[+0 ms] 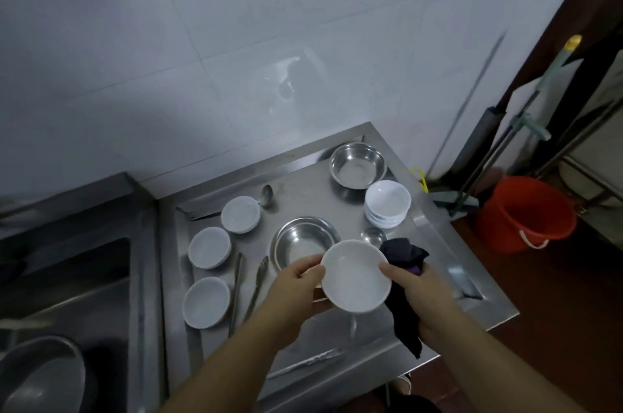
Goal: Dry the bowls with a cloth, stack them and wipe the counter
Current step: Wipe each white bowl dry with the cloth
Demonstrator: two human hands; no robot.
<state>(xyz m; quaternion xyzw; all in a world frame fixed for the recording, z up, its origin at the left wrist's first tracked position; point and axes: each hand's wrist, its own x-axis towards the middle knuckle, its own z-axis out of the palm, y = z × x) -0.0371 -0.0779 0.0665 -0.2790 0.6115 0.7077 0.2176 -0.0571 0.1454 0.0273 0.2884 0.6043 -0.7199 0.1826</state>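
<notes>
I hold a white bowl (355, 276) above the steel counter (303, 190), upright and tilted slightly toward me. My left hand (296, 281) grips its left rim. My right hand (421, 291) touches its right rim with the thumb and clutches a dark cloth (403, 254) that hangs below the hand. A stack of white bowls (387, 203) stands at the counter's right side. Three single white bowls (241, 213) (209, 247) (205, 302) lie in a column on the left.
Two steel bowls (357, 165) (300, 240) sit on the counter, with a ladle (266, 195), tongs (258, 281) and a small steel cup (373, 237). A sink (64, 277) holding a steel basin lies left. A red bucket (526, 213) and mop stand on the floor at right.
</notes>
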